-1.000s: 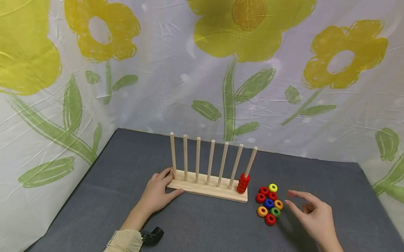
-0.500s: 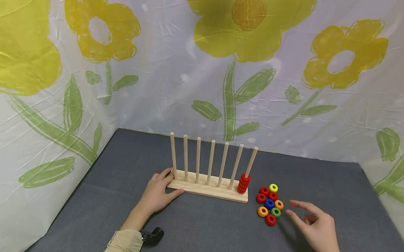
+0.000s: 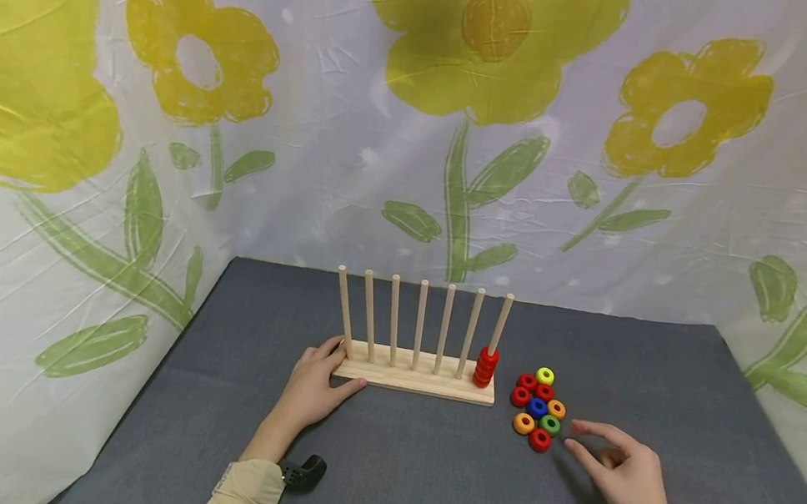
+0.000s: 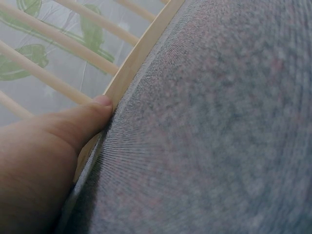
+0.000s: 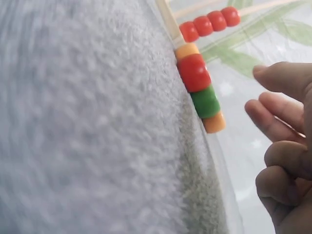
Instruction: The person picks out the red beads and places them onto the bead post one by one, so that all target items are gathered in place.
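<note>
The left hand (image 3: 315, 386) lies flat on the grey table (image 3: 422, 473), fingers straight, its thumb and fingertips pressed against the left end of the wooden peg rack (image 3: 414, 379); it grips nothing. The rack stands near the middle of the table, closer to the far edge, with seven upright pegs. Its rightmost peg carries a stack of red rings (image 3: 485, 366). Just to the right of the rack lies a cluster of loose rings (image 3: 538, 406) in red, yellow, blue, orange and green, touching one another. The right hand (image 3: 622, 472) hovers just right of this cluster, toward the near edge, fingers loosely spread and slightly bent, empty; its forefinger points at the nearest red ring (image 3: 540, 439) without touching it.
</note>
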Motion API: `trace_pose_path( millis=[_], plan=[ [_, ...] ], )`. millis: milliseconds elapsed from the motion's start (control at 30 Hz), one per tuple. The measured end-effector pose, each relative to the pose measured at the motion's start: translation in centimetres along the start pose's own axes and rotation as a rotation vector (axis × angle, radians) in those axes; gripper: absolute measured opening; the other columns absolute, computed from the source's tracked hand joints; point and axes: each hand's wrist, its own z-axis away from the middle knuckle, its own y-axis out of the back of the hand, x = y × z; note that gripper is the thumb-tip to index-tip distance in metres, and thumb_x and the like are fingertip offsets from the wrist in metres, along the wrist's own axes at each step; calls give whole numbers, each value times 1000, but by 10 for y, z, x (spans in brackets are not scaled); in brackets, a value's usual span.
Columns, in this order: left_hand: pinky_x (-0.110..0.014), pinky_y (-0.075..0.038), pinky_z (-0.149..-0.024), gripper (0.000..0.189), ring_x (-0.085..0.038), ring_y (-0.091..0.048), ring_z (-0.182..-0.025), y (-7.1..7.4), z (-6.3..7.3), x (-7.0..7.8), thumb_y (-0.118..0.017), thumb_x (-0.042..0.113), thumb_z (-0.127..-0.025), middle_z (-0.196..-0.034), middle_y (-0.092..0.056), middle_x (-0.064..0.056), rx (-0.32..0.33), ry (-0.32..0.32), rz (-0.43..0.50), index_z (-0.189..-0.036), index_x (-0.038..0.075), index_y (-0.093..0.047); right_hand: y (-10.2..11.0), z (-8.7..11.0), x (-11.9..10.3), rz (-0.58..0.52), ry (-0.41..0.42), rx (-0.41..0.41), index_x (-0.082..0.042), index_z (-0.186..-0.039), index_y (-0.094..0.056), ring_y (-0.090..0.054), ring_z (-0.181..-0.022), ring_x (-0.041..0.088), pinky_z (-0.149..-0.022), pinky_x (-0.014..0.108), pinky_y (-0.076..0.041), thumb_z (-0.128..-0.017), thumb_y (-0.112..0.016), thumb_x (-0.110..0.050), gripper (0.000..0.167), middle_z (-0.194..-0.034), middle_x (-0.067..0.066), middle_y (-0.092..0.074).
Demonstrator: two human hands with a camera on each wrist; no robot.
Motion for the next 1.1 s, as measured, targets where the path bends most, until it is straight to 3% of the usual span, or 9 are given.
trace_pose_path(
  millis=[233, 467, 833, 1100],
  plan=[
    [-63, -43, -109, 74, -43, -51, -132, 0, 0, -1, -80, 44, -95, -163, -46, -19, -8, -1, 2, -153, 4, -58, -7, 3, 3, -44, -15, -25, -17, -114, -81, -23, -41, -5, -37, 24, -29, -89, -89, -18, 26, -50, -7, -45],
    [-63, -43, -108, 72, -43, -52, -131, 1, 0, -1, -80, 43, -95, -162, -47, -20, 9, -24, 7, -151, 3, -59, -12, 3, 5, -50, -10, -51, -19, -110, -82, -23, -41, -5, -37, 24, -28, -88, -90, -20, 24, -49, -9, -35],
    [-63, -42, -109, 71, -43, -52, -132, 0, 0, -1, -80, 43, -95, -162, -47, -20, 4, -12, 7, -151, 4, -60, -19, 4, 7, -37, 15, -62, -21, -103, -83, -24, -43, -5, -38, 23, -28, -83, -93, -22, 23, -50, -9, -40],
    [-63, -43, -109, 72, -43, -52, -132, 1, 0, 0, -80, 44, -96, -162, -47, -20, -5, -4, 12, -152, 4, -58, -22, 4, 8, -3, 23, -76, -21, -105, -83, -22, -45, -4, -39, 22, -27, -83, -94, -23, 25, -53, -12, -33]
  ],
)
